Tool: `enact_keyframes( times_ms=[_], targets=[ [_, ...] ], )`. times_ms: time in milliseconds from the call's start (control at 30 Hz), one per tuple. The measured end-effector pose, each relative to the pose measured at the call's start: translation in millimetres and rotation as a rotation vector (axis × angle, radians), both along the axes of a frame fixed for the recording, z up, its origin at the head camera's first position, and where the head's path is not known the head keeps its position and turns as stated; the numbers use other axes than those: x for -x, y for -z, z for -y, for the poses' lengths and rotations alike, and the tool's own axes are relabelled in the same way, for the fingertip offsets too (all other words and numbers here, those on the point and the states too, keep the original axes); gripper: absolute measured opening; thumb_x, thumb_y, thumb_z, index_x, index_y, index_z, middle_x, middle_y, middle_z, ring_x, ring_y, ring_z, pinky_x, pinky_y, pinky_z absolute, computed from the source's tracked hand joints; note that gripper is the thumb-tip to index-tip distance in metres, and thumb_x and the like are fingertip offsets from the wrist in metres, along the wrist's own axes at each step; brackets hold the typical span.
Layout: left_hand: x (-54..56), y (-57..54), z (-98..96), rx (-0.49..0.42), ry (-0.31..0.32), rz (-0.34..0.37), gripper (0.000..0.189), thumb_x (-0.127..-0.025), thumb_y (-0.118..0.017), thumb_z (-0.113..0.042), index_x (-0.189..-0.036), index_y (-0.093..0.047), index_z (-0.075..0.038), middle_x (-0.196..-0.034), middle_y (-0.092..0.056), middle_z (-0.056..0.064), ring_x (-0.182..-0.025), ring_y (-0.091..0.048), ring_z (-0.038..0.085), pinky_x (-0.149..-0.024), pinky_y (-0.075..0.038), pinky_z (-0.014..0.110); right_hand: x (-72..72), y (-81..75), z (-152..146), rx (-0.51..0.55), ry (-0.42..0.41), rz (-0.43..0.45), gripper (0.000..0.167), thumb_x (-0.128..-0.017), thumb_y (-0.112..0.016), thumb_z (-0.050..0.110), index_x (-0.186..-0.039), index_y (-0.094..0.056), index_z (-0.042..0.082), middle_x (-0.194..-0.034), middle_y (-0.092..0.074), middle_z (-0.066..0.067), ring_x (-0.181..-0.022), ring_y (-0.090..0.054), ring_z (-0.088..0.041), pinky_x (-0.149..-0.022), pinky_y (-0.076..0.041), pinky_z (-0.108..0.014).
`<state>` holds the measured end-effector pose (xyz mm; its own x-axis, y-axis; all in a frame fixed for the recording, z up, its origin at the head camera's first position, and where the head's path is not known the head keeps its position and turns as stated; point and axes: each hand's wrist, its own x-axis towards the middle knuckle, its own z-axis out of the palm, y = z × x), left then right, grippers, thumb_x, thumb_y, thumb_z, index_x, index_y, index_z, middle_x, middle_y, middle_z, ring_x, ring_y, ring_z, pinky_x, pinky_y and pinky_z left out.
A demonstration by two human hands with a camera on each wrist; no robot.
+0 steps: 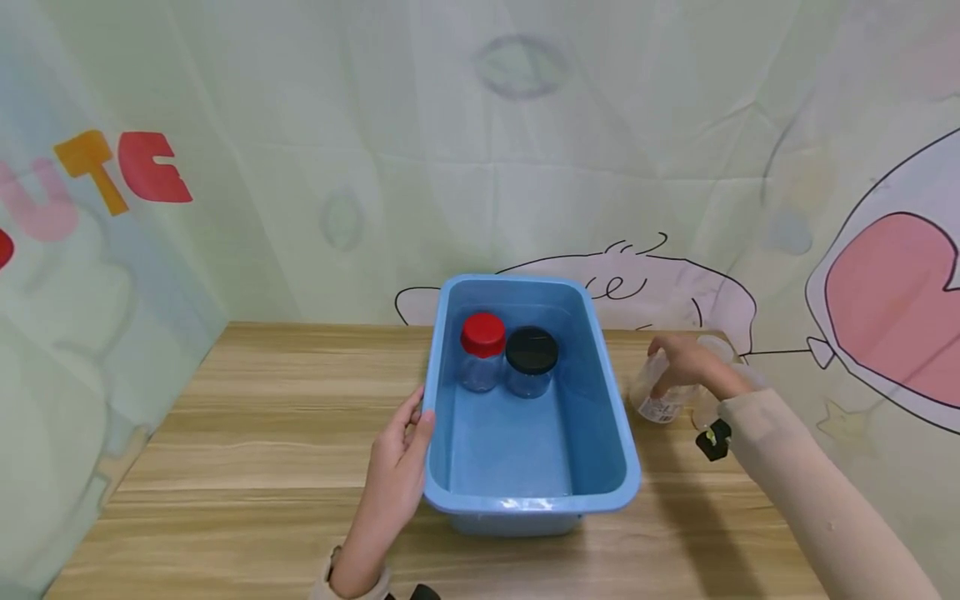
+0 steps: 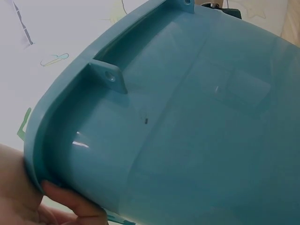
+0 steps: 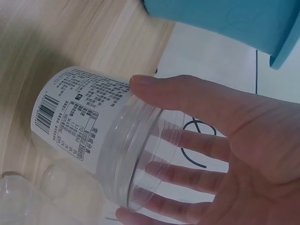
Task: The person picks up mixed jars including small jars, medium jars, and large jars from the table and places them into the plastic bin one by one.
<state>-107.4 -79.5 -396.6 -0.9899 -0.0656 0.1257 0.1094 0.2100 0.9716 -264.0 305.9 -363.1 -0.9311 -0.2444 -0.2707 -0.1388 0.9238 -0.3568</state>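
My left hand (image 1: 399, 463) grips the left rim of a blue plastic bin (image 1: 531, 505); in the left wrist view its fingers (image 2: 77, 204) curl at the bin's lip. Inside the bin, a clear jar with a red lid (image 1: 482, 335) stands beside one with a black lid (image 1: 532, 350). Right of the bin, my right hand (image 1: 692, 367) holds a clear lidless jar (image 1: 660, 408) around its mouth. In the right wrist view, thumb and fingers span the rim of this jar (image 3: 75, 117), which carries a white printed label with a barcode.
More clear containers (image 3: 70, 187) stand close to the held jar, partly hidden behind the right hand in the head view. The wooden table (image 1: 300, 417) ends at a printed cloth backdrop (image 1: 420, 208). A dark wrist device (image 1: 714, 440) hangs by the right sleeve.
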Motion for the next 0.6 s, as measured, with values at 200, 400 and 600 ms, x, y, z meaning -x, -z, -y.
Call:
enact_keyframes(
  times_ms=[200, 400, 600],
  targets=[
    [1.2, 0.6, 0.9, 0.0, -0.003, -0.009, 0.047, -0.108, -0.045, -0.017, -0.149, -0.039, 0.005, -0.103, -0.052, 0.019, -0.071, -0.05, 0.019, -0.062, -0.046, 0.025, 0.0, -8.8, -1.7, -0.014, -0.019, -0.006, 0.068, -0.07, -0.087, 0.011, -0.124, -0.052, -0.012, -0.121, -0.053, -0.036, -0.106, -0.054, -0.049, -0.078, -0.054, -0.055],
    [2.2, 0.7, 1.3, 0.004, 0.005, -0.018, 0.047, -0.108, -0.044, -0.018, -0.149, -0.039, 0.004, -0.104, -0.052, 0.019, -0.074, -0.053, 0.018, -0.065, -0.049, 0.027, -1.8, -16.2, -1.5, -0.021, -0.016, -0.003, 0.066, -0.074, -0.086, 0.014, -0.125, -0.052, -0.011, -0.123, -0.052, -0.035, -0.107, -0.054, -0.048, -0.076, -0.054, -0.053],
    [1.4, 1.7, 2.1, 0.003, 0.007, -0.021, 0.047, -0.108, -0.045, -0.018, -0.149, -0.039, 0.004, -0.105, -0.053, 0.018, -0.075, -0.053, 0.018, -0.067, -0.05, 0.028, -3.2, -20.1, -0.9, -0.054, -0.006, -0.021, 0.065, -0.075, -0.086, 0.017, -0.125, -0.054, -0.009, -0.121, -0.054, -0.034, -0.105, -0.055, -0.047, -0.074, -0.055, -0.052]
  ],
)
